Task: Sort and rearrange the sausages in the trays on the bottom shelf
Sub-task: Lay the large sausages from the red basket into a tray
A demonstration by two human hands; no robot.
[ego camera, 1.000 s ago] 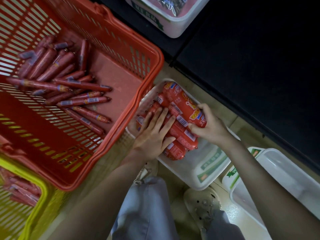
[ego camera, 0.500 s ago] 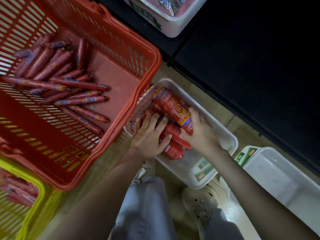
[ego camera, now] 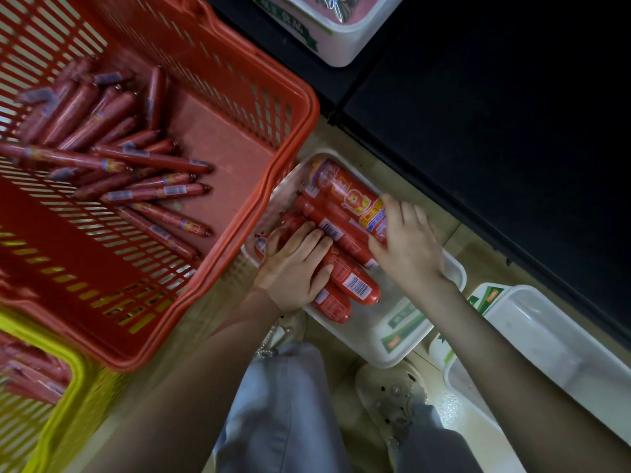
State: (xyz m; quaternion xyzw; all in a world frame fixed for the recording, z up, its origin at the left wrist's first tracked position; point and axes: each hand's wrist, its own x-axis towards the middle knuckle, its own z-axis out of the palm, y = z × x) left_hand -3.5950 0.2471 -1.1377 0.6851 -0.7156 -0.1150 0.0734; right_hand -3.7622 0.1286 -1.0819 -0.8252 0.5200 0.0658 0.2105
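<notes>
The right hand (ego camera: 406, 245) curls its fingers round the near end of the top sausage (ego camera: 345, 196), which lies on the others. The left hand (ego camera: 292, 268) lies on the lower sausages (ego camera: 355, 283), pressing them with its fingers nearly straight. All of these sit in the far end of a white tray (ego camera: 409, 339) on the floor. The rim of a red basket (ego camera: 300, 131) holding thin sausages (ego camera: 153, 192) overlaps the tray's left edge. A second tray (ego camera: 546, 336) stands just to the right. A yellow basket (ego camera: 78, 387) sits at lower left.
</notes>
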